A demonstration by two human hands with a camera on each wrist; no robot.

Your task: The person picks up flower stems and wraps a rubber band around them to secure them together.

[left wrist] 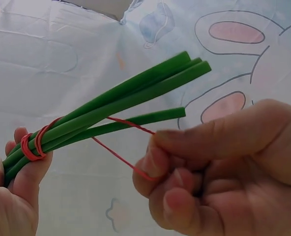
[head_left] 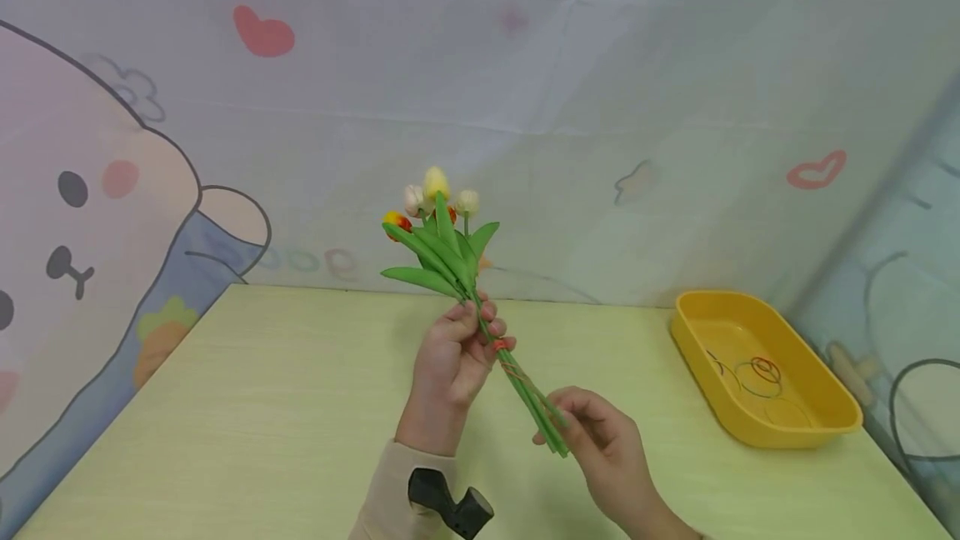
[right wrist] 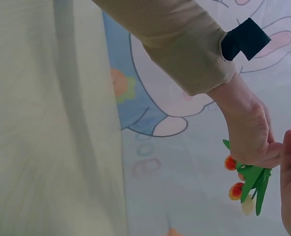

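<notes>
My left hand (head_left: 457, 357) grips a bunch of artificial tulips (head_left: 442, 244) by the stems, held up above the table. Its flower heads are yellow, white, pale pink and orange-red, among green leaves. A red rubber band (left wrist: 35, 147) is wound round the stems (left wrist: 130, 93) just below the left fingers. A loop of that band stretches toward the stem ends, pinched by the thumb and fingers of my right hand (left wrist: 224, 167). One stem runs through the stretched loop, apart from the other stem ends. In the right wrist view, leaves (right wrist: 256, 179) show below the left hand.
A yellow tray (head_left: 780, 432) with several thin rubber bands (head_left: 765, 369) inside stands at the right of the pale table (head_left: 225, 407). Behind the table hangs a printed cloth (head_left: 525, 90) with cartoon figures. A black wrist camera (head_left: 450, 502) sits on my left sleeve.
</notes>
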